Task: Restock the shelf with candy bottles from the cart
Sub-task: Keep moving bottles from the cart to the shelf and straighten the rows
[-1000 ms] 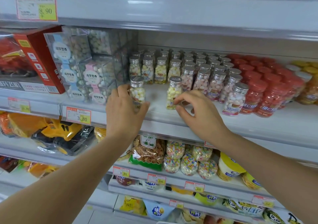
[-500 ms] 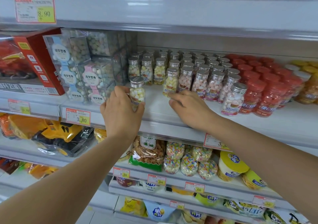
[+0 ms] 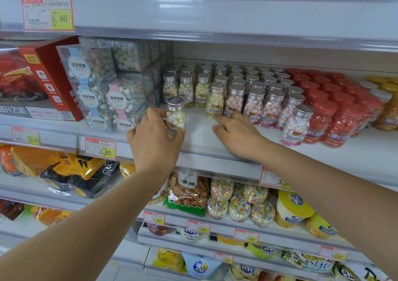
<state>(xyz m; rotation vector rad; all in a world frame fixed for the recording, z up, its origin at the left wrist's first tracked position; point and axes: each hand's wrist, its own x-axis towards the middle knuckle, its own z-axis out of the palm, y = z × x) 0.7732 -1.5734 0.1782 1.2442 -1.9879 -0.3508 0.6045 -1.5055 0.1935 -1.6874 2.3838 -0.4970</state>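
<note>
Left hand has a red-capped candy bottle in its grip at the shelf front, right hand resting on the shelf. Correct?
Cap colour is wrong. In the head view the bottle in the grip of the left hand has a silver cap; the red-capped bottles stand further right. The right hand does rest on the shelf.

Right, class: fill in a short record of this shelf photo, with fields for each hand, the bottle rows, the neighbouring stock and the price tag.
Grip: left hand grips an upright silver-capped candy bottle at the shelf front.
Free hand: right hand open, palm down, fingertips by the base of the front yellow-candy bottle; contact unclear.
Rows: rows of bottles with silver caps stand behind.
Neighbours: clear candy boxes left, red bottles right.
Tag: price tag reads 3.80.
</note>
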